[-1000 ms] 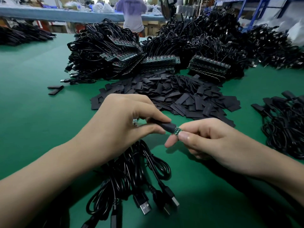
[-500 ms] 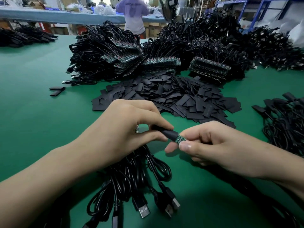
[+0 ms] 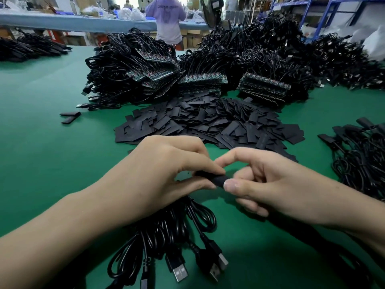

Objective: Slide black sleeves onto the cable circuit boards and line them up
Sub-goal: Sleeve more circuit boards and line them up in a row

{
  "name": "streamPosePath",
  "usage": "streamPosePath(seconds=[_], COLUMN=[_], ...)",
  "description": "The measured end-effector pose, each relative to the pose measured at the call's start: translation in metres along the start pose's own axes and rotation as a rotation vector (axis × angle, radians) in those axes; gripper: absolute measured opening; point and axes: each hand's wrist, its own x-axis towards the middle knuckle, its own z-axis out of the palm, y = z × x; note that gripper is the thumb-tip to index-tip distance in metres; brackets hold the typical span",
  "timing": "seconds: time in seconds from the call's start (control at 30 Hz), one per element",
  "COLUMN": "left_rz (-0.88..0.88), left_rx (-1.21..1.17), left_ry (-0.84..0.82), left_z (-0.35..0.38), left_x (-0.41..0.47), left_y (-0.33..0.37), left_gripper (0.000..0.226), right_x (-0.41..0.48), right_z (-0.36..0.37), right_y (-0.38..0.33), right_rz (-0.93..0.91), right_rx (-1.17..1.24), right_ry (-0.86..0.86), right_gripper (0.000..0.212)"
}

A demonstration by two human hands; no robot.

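My left hand (image 3: 162,174) pinches a black sleeve (image 3: 214,178) between thumb and fingers just above the green table. My right hand (image 3: 268,184) pinches the sleeve's right end with thumb and forefinger. The circuit board inside is fully covered and hidden. Black cables with USB plugs (image 3: 181,243) trail from under my left hand toward me. A heap of loose flat black sleeves (image 3: 212,122) lies behind my hands. Rows of bare green circuit boards (image 3: 202,80) on cable bundles are stacked behind that heap.
Cables with sleeved ends (image 3: 360,155) are piled at the right. Large cable heaps (image 3: 281,51) fill the back of the green table (image 3: 41,153). Two stray sleeves (image 3: 69,117) lie at the left. A person in a purple shirt (image 3: 166,19) stands beyond the table.
The green board tip that stuck out of the sleeve's right end is now covered. My right hand shifted left and my hands drew closer together.
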Motion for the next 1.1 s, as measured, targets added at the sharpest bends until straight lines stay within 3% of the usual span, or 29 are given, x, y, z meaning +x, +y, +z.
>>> streamPosePath(seconds=[0.13,0.33,0.8,1.1], left_rz=[-0.092,-0.220,-0.111,-0.075], left_rx=[-0.078,-0.123,-0.079,-0.081], left_ry=[0.063,0.169,0.193,0.198], left_z=[0.000,0.001,0.002,0.002], left_x=[-0.001,-0.002,-0.002,0.000], left_y=[-0.002,-0.004,0.003,0.005], left_gripper=[0.018,0.019,0.019,0.018], right_x=[-0.001,-0.002,0.001,-0.001], right_z=[0.000,-0.001,0.011,0.016], right_y=[-0.002,-0.006,-0.007,-0.012], right_rz=[-0.021,-0.006,-0.056,-0.050], right_rx=[0.036,0.046,0.061,0.195], right_ry=[0.136,0.258,0.318,0.288], right_gripper=[0.027,0.018,0.018,0.018])
